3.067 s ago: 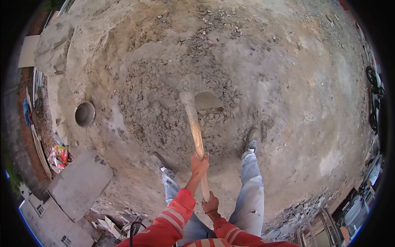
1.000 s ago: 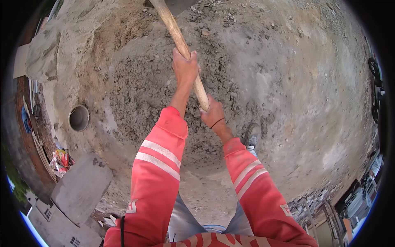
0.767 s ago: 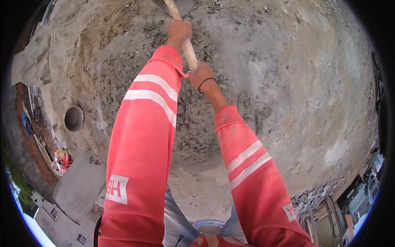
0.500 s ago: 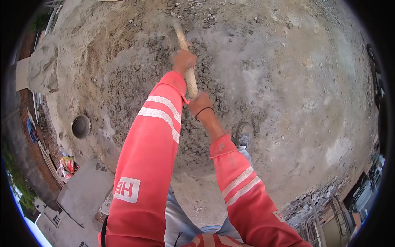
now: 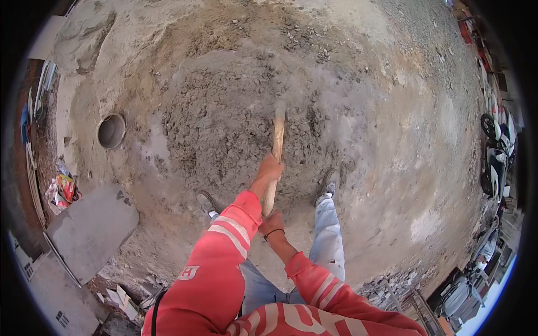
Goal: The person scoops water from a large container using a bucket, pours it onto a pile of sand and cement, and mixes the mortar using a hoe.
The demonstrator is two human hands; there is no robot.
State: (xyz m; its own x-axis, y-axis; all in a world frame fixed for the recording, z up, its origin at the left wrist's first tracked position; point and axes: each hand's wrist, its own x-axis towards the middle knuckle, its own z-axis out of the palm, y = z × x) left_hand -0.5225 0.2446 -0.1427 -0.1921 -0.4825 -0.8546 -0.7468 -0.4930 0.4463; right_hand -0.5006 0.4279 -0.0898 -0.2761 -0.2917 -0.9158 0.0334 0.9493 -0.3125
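Wooden handle [image 5: 278, 137], pale and round, slants out from between the person's boots [image 5: 329, 182] to the lumpy grey mud [image 5: 207, 134]. Far end is blurred over the mud; tool head can't be made out, nor whether it's dug in or just above.

Left hand [image 5: 270, 167] is wrapped round the handle partway up, fingers closed. Right hand [image 5: 270, 224], dark band at the wrist, is curled round the near end, lower down and apart from the left. Both grips look firm, though some fingers are hidden.

Handling, my guess: handle stiff, not fragile, fairly light alone, but head-heavy with whatever sits at the far end, more so if mud clings. Wood probably grips fine dry, slippery if wet. Best hold: one hand at the near end, other partway up, about as here. Mud looks damp, soft and heavy.

Containers: one round bucket [image 5: 100, 133] on the ground [image 5: 386, 162], left of the mud, mouth showing. Inside is plain grey; can't tell if anything's in it. Red-and-yellow bags [image 5: 66, 189] lie crumpled at far left, contents unclear.
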